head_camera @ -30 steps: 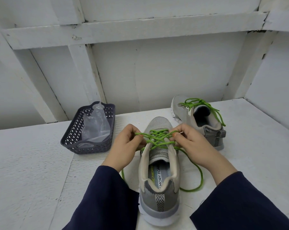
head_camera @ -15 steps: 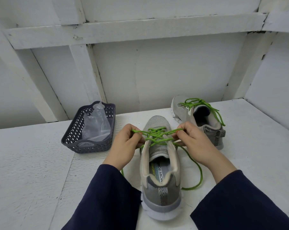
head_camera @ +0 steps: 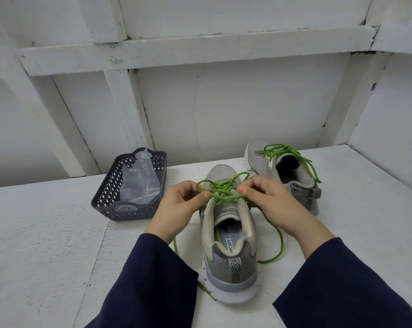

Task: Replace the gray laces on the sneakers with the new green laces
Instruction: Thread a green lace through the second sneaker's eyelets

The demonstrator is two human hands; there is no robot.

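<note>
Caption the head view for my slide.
The left hand and right hand pinch the green lace atop the near sneaker; the far sneaker already wears green laces.

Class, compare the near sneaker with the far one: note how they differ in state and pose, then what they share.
The left hand and right hand pinch the near sneaker's green lace; nothing touches the far sneaker. The near sneaker's lace ends trail loose on the table; the far sneaker's lace looks knotted on top. Both are gray, upright and green-laced.

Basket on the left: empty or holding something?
Holding something: a clear plastic bag lies inside the basket. Bag's contents cannot tell.
</note>
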